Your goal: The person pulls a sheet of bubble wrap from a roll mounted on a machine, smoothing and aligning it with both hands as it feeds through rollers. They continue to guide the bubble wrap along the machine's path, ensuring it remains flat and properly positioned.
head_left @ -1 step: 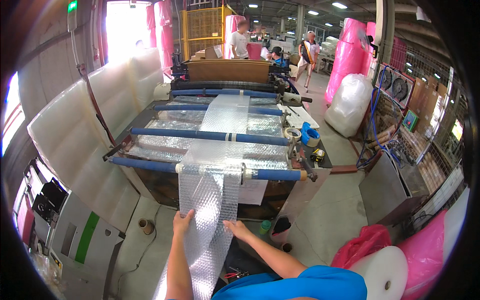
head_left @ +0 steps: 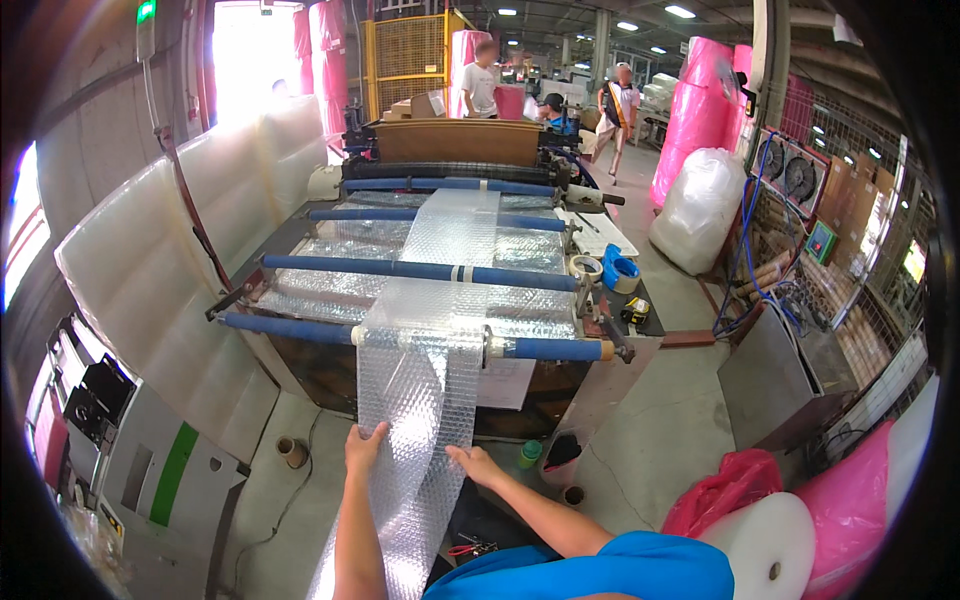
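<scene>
A long strip of clear bubble wrap (head_left: 415, 390) comes over the blue front roller (head_left: 555, 349) of a machine and hangs down toward me. My left hand (head_left: 363, 452) is closed on the strip's left edge, its thumb on top. On the opposite edge, a little lower, my right hand (head_left: 478, 465) pinches the film with thumb and fingers. Fingers under the film are hidden. Between my hands the strip is slightly creased and shiny. Below them it runs past my left forearm to the lower edge of the view.
Tape rolls (head_left: 619, 273) and a tape measure (head_left: 635, 311) lie on the machine's right side. Wrapped white rolls (head_left: 150, 240) line the left wall. A white roll (head_left: 765, 545) and pink film (head_left: 725, 490) are at lower right. Several people stand or sit at the back.
</scene>
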{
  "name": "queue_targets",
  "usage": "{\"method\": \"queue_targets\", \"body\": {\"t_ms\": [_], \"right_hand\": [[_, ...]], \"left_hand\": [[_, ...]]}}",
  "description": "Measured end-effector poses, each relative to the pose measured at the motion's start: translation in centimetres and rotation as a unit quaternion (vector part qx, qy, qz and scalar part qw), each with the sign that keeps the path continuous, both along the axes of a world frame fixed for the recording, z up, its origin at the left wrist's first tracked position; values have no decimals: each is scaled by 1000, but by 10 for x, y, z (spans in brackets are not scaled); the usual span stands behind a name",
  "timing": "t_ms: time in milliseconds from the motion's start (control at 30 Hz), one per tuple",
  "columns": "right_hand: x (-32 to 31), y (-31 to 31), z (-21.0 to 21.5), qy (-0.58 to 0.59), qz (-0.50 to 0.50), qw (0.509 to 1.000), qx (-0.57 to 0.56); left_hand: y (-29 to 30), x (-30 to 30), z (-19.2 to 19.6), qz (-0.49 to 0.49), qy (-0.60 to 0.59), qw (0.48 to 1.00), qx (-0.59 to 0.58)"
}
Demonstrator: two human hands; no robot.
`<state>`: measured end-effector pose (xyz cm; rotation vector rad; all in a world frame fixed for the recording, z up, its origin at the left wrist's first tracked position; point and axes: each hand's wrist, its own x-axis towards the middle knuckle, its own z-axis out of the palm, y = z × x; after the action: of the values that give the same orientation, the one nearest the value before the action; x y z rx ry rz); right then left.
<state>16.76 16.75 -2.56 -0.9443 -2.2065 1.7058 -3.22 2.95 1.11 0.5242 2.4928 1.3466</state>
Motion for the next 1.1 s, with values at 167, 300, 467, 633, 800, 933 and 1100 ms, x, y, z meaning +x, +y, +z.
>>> {"method": "queue_targets", "body": {"t_ms": [167, 300, 467, 633, 800, 933, 1100], "right_hand": [[26, -35, 62, 91, 54, 994, 21], [34, -60, 111, 195, 10, 966, -170], [27, -52, 47, 135, -34, 983, -119], [5, -6, -23, 156, -41, 987, -13], [1, 2, -25, 127, -39, 991, -32], [-2, -1, -25, 136, -68, 987, -51], [-4, 2, -35, 112, -86, 988, -60]], "left_hand": [[-36, 29, 44, 57, 55, 997, -15], [-60, 19, 100, -26, 124, 991, 54], [-48, 9, 40, 0, 67, 998, 2], [1, 19, 5, 64, 74, 994, -57], [9, 20, -25, 84, 130, 987, -31], [12, 20, -26, 94, 143, 985, -17], [5, 16, -33, 76, 152, 986, -1]]}}
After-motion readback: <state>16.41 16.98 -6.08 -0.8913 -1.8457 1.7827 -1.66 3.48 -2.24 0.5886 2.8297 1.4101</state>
